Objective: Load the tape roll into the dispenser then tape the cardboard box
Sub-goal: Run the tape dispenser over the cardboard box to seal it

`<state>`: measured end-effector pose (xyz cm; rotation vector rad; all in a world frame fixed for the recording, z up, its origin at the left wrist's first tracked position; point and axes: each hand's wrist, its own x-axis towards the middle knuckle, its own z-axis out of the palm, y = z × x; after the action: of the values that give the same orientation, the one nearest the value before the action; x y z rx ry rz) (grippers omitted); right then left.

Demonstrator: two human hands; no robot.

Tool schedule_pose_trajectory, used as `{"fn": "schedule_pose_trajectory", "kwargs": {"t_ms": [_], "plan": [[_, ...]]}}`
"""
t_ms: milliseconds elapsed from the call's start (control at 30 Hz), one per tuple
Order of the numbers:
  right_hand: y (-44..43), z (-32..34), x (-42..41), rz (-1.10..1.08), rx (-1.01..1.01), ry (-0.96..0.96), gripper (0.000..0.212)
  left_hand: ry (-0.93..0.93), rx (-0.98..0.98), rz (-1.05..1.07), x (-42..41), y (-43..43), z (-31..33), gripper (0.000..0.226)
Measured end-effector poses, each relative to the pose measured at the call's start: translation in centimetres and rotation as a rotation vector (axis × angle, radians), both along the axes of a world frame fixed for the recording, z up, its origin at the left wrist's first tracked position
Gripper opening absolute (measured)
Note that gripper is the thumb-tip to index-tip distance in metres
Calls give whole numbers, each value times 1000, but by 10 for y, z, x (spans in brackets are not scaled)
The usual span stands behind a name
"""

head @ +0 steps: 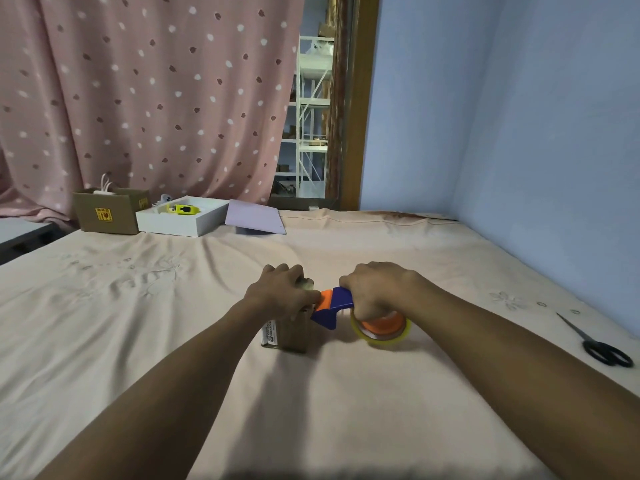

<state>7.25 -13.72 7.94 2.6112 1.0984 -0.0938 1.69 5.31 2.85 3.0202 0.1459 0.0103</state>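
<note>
Pink cloth (pixel 207 341) covers the surface. On it stands the small cardboard box (pixel 289 332). Your left hand (pixel 282 292) presses down on the box top, fingers curled over it. Right of the box, your right hand (pixel 375 289) grips the blue-orange dispenser (pixel 332 306), its nose touching the box; the tape roll (pixel 381 329) is mounted in it.

No legible txt; labels on small box (pixel 277 336), far carton (pixel 104 214) too blurry.

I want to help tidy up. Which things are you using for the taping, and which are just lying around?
Using:
dispenser
tape roll
small box
left hand
right hand

Lying around:
scissors
brown box
white tray
yellow gadget
purple sheet
</note>
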Motion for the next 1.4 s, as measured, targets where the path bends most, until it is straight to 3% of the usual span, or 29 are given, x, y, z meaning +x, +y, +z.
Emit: {"fn": "schedule_pose_trajectory", "kwargs": {"t_ms": [100,267,367,467,567,767,800,900,1033,1167,1300,1400], "plan": [[9,11,-3,25,-105,-69,42,27,45,-14,1,2,-1,33],[31,25,-14,121,-323,-289,41,-57,-195,106,3,-3,-1,41],[39,1,-21,128,-487,-310,41,-49,-213,139,0,-3,-2,68],[34,4,-15,97,-412,-284,44,-81,-237,172,1,-2,-1,60],[23,30,-8,66,-351,-259,28,-83,-239,161,3,-3,-1,54],[9,43,-1,5,-237,-192,24,-102,-156,85,2,1,-5,51],[7,40,0,-16,-198,-156,25,-132,-266,118,1,2,-7,53],[-1,27,5,-121,-12,-19,32,-133,-305,102,2,9,-12,64],[-18,13,12,-308,292,295,36,-62,-105,51,1,11,-13,53],[-33,-5,9,-407,425,499,29,112,-1,-2,3,9,2,43],[-49,-25,6,-520,577,601,18,219,23,125,6,-3,16,72],[-63,-37,3,-533,639,658,32,168,-99,276,15,-15,24,53]]}}
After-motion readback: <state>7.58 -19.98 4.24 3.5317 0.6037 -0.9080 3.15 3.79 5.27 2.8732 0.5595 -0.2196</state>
